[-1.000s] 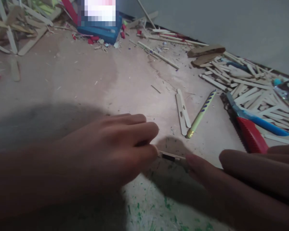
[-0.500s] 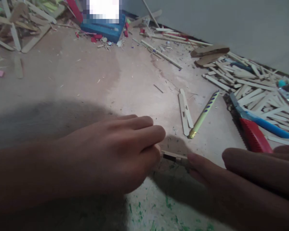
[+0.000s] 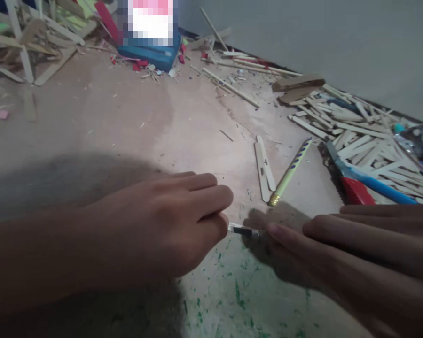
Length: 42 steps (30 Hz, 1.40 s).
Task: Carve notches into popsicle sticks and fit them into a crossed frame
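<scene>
My left hand [image 3: 183, 220] is closed, knuckles up, with its fingertips curled out of sight. From under its thumb side sticks out a slim, light strip with a dark patch [image 3: 245, 231]; the held end is hidden, and I cannot make out its exact kind. My right hand [image 3: 352, 253] lies to the right with its fingers stretched out, its foremost fingertip just short of the strip's free end. Beyond the hands lie two notched craft sticks [image 3: 262, 171] and a yellow-green pencil [image 3: 289, 174] with dark marks.
Pliers with blue and red handles [image 3: 359, 183] lie beyond my right hand, by a heap of craft sticks [image 3: 370, 136]. At the back stand a blue block [image 3: 150, 55] and a stick structure [image 3: 24, 51]. Scraps and thin dowels [image 3: 231, 88] litter the table [image 3: 127, 131].
My right hand has let go of the strip's right end, and its fingers have straightened. My left hand keeps its closed shape. The whole view has shifted slightly.
</scene>
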Each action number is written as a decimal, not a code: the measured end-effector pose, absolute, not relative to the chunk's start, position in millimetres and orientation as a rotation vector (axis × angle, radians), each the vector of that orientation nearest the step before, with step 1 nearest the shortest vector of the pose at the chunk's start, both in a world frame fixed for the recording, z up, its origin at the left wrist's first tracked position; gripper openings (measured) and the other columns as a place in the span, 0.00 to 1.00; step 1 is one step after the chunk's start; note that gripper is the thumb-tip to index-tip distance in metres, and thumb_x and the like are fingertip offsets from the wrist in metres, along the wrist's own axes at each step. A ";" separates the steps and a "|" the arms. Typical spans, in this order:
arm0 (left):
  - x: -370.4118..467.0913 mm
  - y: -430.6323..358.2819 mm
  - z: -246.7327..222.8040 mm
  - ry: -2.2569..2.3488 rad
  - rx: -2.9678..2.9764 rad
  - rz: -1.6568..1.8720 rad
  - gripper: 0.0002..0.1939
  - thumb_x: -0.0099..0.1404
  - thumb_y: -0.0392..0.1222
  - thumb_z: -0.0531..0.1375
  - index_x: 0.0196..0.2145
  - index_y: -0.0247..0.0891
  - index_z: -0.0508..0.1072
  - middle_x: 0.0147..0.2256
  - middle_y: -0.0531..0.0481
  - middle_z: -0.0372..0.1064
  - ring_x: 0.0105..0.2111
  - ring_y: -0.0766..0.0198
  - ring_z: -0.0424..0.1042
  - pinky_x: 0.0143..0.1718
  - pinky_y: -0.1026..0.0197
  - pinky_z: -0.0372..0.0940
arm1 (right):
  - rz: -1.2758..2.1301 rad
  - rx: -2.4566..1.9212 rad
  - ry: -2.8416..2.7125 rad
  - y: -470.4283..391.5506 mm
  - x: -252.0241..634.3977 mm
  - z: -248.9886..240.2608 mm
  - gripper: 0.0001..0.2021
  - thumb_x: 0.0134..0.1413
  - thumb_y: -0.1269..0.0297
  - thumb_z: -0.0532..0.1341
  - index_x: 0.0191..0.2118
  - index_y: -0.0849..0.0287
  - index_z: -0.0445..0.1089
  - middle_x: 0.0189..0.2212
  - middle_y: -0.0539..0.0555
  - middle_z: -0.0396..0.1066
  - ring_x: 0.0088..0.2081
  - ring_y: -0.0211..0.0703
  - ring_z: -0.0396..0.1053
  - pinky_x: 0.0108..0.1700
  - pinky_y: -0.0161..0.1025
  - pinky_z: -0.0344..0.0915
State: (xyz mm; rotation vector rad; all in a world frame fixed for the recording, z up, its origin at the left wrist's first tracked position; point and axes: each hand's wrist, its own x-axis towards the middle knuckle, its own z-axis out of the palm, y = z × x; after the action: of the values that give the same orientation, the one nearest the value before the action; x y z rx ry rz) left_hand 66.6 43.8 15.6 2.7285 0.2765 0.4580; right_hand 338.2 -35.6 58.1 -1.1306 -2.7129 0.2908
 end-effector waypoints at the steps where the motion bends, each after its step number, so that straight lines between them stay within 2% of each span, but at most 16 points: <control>1: 66.8 43.6 14.2 0.274 2.738 0.463 0.21 0.75 0.26 0.49 0.26 0.35 0.70 0.33 0.48 0.69 0.29 0.65 0.62 0.31 0.58 0.57 | 0.329 -1.128 -2.702 -36.3 340.7 54.6 0.15 0.59 0.75 0.65 0.50 0.54 0.74 0.41 0.47 0.81 0.31 0.38 0.75 0.28 0.41 0.68; 4: 66.1 40.6 9.7 0.298 2.717 0.442 0.20 0.76 0.27 0.49 0.29 0.34 0.74 0.34 0.47 0.68 0.32 0.63 0.62 0.33 0.56 0.57 | 0.384 -1.173 -2.562 -39.6 344.3 45.8 0.13 0.62 0.76 0.62 0.49 0.52 0.72 0.46 0.45 0.81 0.33 0.35 0.76 0.30 0.38 0.69; 8: 62.5 34.1 1.6 0.375 2.713 0.437 0.18 0.79 0.30 0.51 0.34 0.36 0.75 0.36 0.50 0.66 0.36 0.64 0.64 0.37 0.56 0.59 | 0.450 -1.322 -2.453 -42.8 347.2 40.7 0.12 0.65 0.70 0.64 0.50 0.46 0.74 0.42 0.43 0.81 0.33 0.37 0.78 0.32 0.36 0.73; 10: 61.1 32.0 -1.8 0.438 2.708 0.467 0.16 0.79 0.31 0.51 0.34 0.37 0.74 0.36 0.52 0.66 0.36 0.65 0.64 0.38 0.57 0.60 | 0.358 -1.316 -2.507 -43.3 351.0 39.4 0.15 0.63 0.69 0.67 0.53 0.46 0.73 0.40 0.43 0.81 0.33 0.38 0.78 0.33 0.38 0.75; 13: 61.2 31.3 -3.7 0.454 2.707 0.493 0.15 0.80 0.33 0.53 0.32 0.38 0.69 0.36 0.54 0.66 0.37 0.67 0.65 0.39 0.58 0.61 | 0.115 -1.223 -2.583 -43.4 356.7 37.1 0.16 0.67 0.65 0.65 0.57 0.48 0.72 0.40 0.44 0.81 0.32 0.40 0.77 0.33 0.43 0.75; 15: 62.4 31.7 -3.2 0.424 2.704 0.509 0.15 0.80 0.34 0.53 0.32 0.39 0.65 0.36 0.55 0.66 0.38 0.67 0.67 0.41 0.58 0.61 | 0.154 -1.200 -2.586 -42.9 358.0 35.6 0.17 0.68 0.62 0.63 0.60 0.48 0.70 0.44 0.45 0.82 0.33 0.41 0.78 0.34 0.44 0.75; 19: 65.1 31.4 -2.2 0.601 2.454 0.543 0.12 0.79 0.35 0.57 0.34 0.41 0.65 0.34 0.60 0.67 0.35 0.73 0.69 0.42 0.64 0.63 | 0.381 -1.093 -2.567 -40.5 356.0 31.8 0.19 0.65 0.69 0.65 0.59 0.52 0.69 0.51 0.46 0.80 0.37 0.40 0.79 0.36 0.43 0.75; 21: 66.2 30.6 -2.2 0.689 2.323 0.519 0.10 0.78 0.36 0.59 0.35 0.43 0.67 0.32 0.62 0.66 0.32 0.75 0.68 0.42 0.68 0.63 | 0.378 -1.070 -2.565 -39.7 355.8 28.9 0.19 0.65 0.71 0.65 0.59 0.53 0.69 0.48 0.48 0.81 0.38 0.40 0.79 0.34 0.42 0.74; 25: 67.6 28.9 -1.8 0.725 2.301 0.548 0.11 0.77 0.39 0.60 0.34 0.42 0.68 0.30 0.63 0.64 0.28 0.76 0.64 0.41 0.71 0.65 | 0.218 -1.141 -2.547 -39.5 358.4 24.8 0.17 0.67 0.66 0.65 0.59 0.50 0.70 0.41 0.47 0.81 0.35 0.41 0.79 0.33 0.44 0.74; 29: 67.8 28.7 0.0 0.658 2.320 0.537 0.11 0.79 0.36 0.56 0.35 0.41 0.68 0.34 0.62 0.68 0.33 0.76 0.68 0.45 0.71 0.65 | 0.332 -1.108 -2.541 -39.5 358.6 23.7 0.16 0.69 0.66 0.61 0.60 0.50 0.69 0.45 0.47 0.81 0.34 0.40 0.78 0.34 0.44 0.75; 33: 65.9 31.7 0.8 0.581 2.406 0.517 0.10 0.78 0.34 0.58 0.36 0.41 0.67 0.35 0.61 0.68 0.36 0.74 0.69 0.45 0.69 0.64 | 0.182 -1.185 -2.517 -40.0 356.9 22.2 0.16 0.67 0.66 0.64 0.58 0.48 0.70 0.41 0.45 0.82 0.35 0.42 0.80 0.31 0.45 0.73; 35: 64.4 33.9 1.5 0.485 2.550 0.520 0.08 0.78 0.34 0.58 0.38 0.40 0.70 0.38 0.59 0.70 0.39 0.72 0.70 0.45 0.65 0.63 | 0.166 -1.186 -2.510 -40.3 355.9 22.4 0.14 0.70 0.63 0.62 0.58 0.48 0.70 0.41 0.46 0.82 0.35 0.42 0.80 0.30 0.45 0.72; 38: 63.2 36.4 4.9 0.402 2.724 0.509 0.09 0.78 0.33 0.56 0.40 0.37 0.76 0.40 0.56 0.72 0.39 0.69 0.69 0.43 0.62 0.62 | 0.251 -1.075 -2.537 -39.6 352.8 24.9 0.14 0.70 0.67 0.62 0.58 0.52 0.71 0.45 0.49 0.82 0.38 0.40 0.80 0.32 0.41 0.74; 40: 63.5 37.2 8.3 0.382 2.759 0.477 0.10 0.78 0.33 0.56 0.41 0.36 0.78 0.40 0.54 0.74 0.39 0.68 0.70 0.42 0.61 0.64 | 0.224 -1.112 -2.516 -38.9 349.9 27.3 0.12 0.69 0.69 0.63 0.55 0.53 0.73 0.41 0.48 0.82 0.34 0.38 0.79 0.30 0.39 0.72; 42: 64.5 37.3 11.2 0.357 2.774 0.441 0.11 0.78 0.33 0.56 0.41 0.35 0.79 0.41 0.51 0.75 0.39 0.65 0.72 0.42 0.60 0.66 | 0.204 -1.224 -2.460 -38.8 347.8 29.1 0.09 0.69 0.67 0.63 0.52 0.53 0.75 0.32 0.46 0.80 0.28 0.36 0.76 0.25 0.40 0.68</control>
State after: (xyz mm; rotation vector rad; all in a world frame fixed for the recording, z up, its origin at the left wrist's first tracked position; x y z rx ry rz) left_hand 64.5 37.3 11.2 2.7739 0.3572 0.4409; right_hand 347.8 -38.8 29.1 -1.2243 -2.4604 0.2036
